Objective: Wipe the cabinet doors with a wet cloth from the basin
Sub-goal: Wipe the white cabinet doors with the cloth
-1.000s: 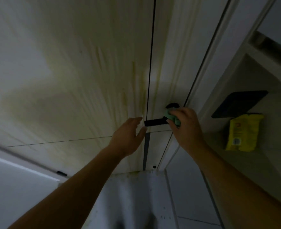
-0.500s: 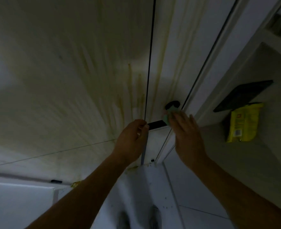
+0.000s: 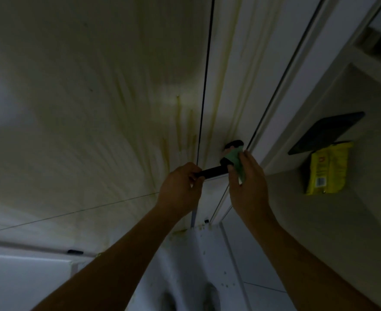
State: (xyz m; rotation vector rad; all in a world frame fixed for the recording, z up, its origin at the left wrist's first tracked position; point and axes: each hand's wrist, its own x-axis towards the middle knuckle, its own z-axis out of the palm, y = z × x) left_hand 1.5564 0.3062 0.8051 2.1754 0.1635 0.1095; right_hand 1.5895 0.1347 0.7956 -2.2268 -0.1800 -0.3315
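Pale cabinet doors (image 3: pixel 95 108) streaked with yellowish drips fill the view, split by a dark vertical gap. A black handle (image 3: pixel 212 171) sits at the lower edge of the right door. My left hand (image 3: pixel 180 189) curls its fingers round the left end of that handle. My right hand (image 3: pixel 247 178) holds a small green cloth (image 3: pixel 235 159) and presses it against the handle's right end, beside a round black knob (image 3: pixel 234 144).
An open shelf on the right holds a yellow packet (image 3: pixel 326 169) and a flat black object (image 3: pixel 326 133). White floor tiles (image 3: pixel 259 277) show below, with small yellow spots near the cabinet's base. A lower white surface (image 3: pixel 28 277) lies at the bottom left.
My left hand went from flat against the door to curled round the handle's end. My right hand with the cloth shifted slightly up along the handle's right end.
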